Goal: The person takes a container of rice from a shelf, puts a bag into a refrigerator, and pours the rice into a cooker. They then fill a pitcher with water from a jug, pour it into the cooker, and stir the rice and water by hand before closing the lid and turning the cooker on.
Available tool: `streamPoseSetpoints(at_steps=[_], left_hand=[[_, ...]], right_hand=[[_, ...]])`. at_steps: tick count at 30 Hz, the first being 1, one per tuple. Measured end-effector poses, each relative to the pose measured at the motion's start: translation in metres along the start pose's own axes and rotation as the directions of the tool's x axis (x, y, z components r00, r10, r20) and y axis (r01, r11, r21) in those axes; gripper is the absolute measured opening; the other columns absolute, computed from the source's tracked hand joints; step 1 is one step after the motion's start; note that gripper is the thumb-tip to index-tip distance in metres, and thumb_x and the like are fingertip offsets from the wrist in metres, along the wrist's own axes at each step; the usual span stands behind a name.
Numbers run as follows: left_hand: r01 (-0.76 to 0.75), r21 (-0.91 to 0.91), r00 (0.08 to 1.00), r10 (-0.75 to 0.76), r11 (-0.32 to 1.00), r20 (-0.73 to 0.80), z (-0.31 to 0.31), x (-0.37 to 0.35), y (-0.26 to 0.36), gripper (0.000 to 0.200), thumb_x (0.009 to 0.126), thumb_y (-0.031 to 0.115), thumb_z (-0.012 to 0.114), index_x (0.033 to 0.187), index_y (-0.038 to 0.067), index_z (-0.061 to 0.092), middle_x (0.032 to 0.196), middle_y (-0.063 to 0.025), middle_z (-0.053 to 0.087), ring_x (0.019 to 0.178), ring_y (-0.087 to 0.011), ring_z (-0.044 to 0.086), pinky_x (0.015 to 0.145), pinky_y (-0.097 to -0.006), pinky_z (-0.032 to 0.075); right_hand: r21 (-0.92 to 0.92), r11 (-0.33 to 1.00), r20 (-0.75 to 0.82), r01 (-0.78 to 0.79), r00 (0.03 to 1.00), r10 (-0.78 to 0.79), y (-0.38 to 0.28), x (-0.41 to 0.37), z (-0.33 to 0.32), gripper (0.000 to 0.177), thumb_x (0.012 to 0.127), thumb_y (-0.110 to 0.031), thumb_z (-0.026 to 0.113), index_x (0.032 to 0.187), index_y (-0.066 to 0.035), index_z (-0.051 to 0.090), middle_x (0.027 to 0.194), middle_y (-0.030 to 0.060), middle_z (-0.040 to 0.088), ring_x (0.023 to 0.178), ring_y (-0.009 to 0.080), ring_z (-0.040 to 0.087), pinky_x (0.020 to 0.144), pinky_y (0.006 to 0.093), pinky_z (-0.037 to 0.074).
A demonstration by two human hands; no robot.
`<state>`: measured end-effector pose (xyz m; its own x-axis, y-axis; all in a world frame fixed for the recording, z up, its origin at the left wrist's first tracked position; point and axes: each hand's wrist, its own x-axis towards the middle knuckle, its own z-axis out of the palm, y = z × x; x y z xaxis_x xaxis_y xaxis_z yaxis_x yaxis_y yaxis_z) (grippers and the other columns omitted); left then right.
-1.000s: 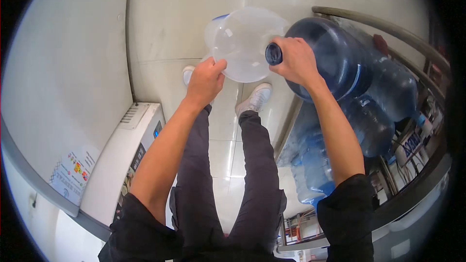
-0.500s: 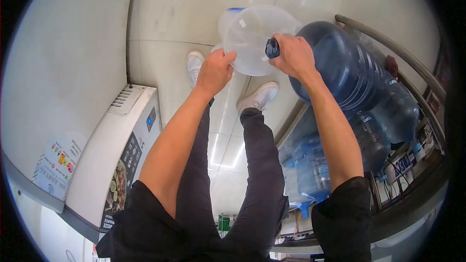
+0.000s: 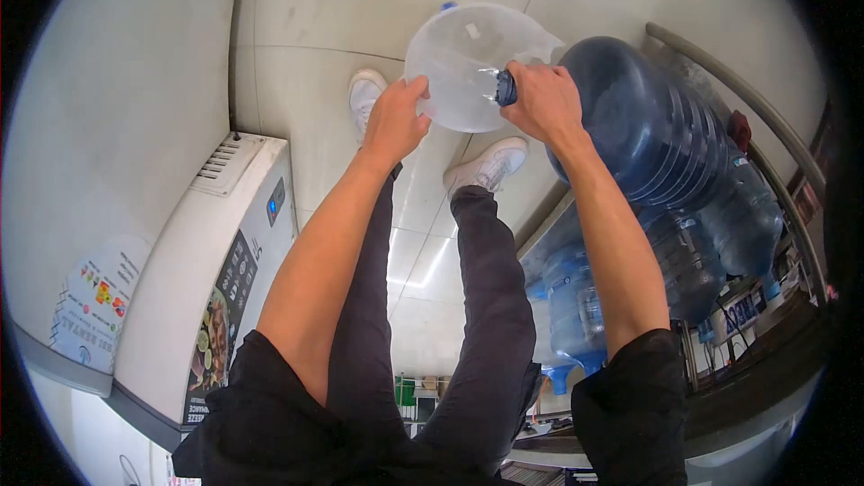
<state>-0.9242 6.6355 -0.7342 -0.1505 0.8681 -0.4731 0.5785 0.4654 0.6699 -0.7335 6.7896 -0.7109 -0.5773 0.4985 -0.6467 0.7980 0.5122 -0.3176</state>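
My right hand (image 3: 545, 104) is closed around the neck of a large blue water jug (image 3: 621, 112), which lies tilted on its side with its mouth facing left. Clear water seems to run from the mouth into a translucent white plastic bucket (image 3: 443, 54). On the bucket's near left rim, my left hand (image 3: 396, 121) is closed, thumb over the edge. The jug's mouth sits over the bucket's right side. My right hand hides part of the neck.
Several other blue jugs (image 3: 576, 306) lie on a rack at the right, beside a metal rail (image 3: 729, 85). A white appliance (image 3: 207, 243) stands at the left. My white shoes (image 3: 486, 166) are on the tiled floor (image 3: 315, 13) below the bucket.
The bucket has shifted slightly up and left in view, and its rim is tilted differently. Water now shows at the jug's mouth. Both hands keep their hold.
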Motion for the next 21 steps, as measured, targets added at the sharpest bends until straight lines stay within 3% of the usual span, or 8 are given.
streamPoseSetpoints(at_steps=[7, 13, 16, 21], left_hand=[[0.04, 0.036, 0.992, -0.044, 0.999, 0.122, -0.005, 0.005, 0.006, 0.039, 0.068, 0.004, 0.072, 0.1, 0.005, 0.052, 0.092, -0.0199, 0.059, 0.092, -0.0397, 0.058, 0.079, -0.0477, 0.046], [-0.02, 0.064, 0.967, 0.003, 0.998, 0.255, -0.012, 0.008, 0.015, 0.057, 0.067, 0.023, 0.084, 0.107, 0.004, 0.048, 0.096, -0.0217, 0.058, 0.094, -0.0394, 0.056, 0.079, -0.0466, 0.045], [0.024, 0.029, 0.959, -0.031, 0.999, 0.282, -0.009, 0.011, 0.011, 0.063, 0.068, 0.035, 0.085, 0.107, 0.005, 0.046, 0.098, -0.0196, 0.058, 0.095, -0.038, 0.055, 0.079, -0.0463, 0.045], [0.03, 0.042, 0.96, -0.041, 0.999, 0.277, -0.009, 0.007, 0.011, 0.062, 0.07, 0.04, 0.082, 0.105, 0.005, 0.046, 0.1, -0.0151, 0.059, 0.096, -0.0367, 0.054, 0.079, -0.0459, 0.045]], right_hand=[[-0.017, 1.0, -0.051, 0.002, 0.999, -0.003, 0.002, 0.002, 0.013, 0.032, 0.065, -0.018, 0.069, 0.095, -0.009, 0.062, 0.084, 0.0118, 0.066, 0.091, 0.0304, 0.062, 0.083, 0.0415, 0.044], [-0.052, 0.998, -0.032, -0.028, 0.999, 0.026, -0.003, 0.004, 0.023, 0.028, 0.065, -0.014, 0.067, 0.092, -0.011, 0.064, 0.082, 0.0109, 0.068, 0.089, 0.0297, 0.065, 0.082, 0.0437, 0.045], [-0.068, 0.997, -0.016, -0.042, 0.999, 0.041, -0.001, 0.006, 0.025, 0.031, 0.064, -0.016, 0.068, 0.094, -0.011, 0.063, 0.083, 0.0092, 0.067, 0.089, 0.0292, 0.064, 0.08, 0.0428, 0.043], [-0.09, 0.993, -0.031, -0.071, 0.997, 0.068, -0.005, 0.013, 0.027, 0.03, 0.065, -0.017, 0.067, 0.095, -0.012, 0.063, 0.085, 0.0084, 0.068, 0.09, 0.0282, 0.065, 0.083, 0.0449, 0.044]])
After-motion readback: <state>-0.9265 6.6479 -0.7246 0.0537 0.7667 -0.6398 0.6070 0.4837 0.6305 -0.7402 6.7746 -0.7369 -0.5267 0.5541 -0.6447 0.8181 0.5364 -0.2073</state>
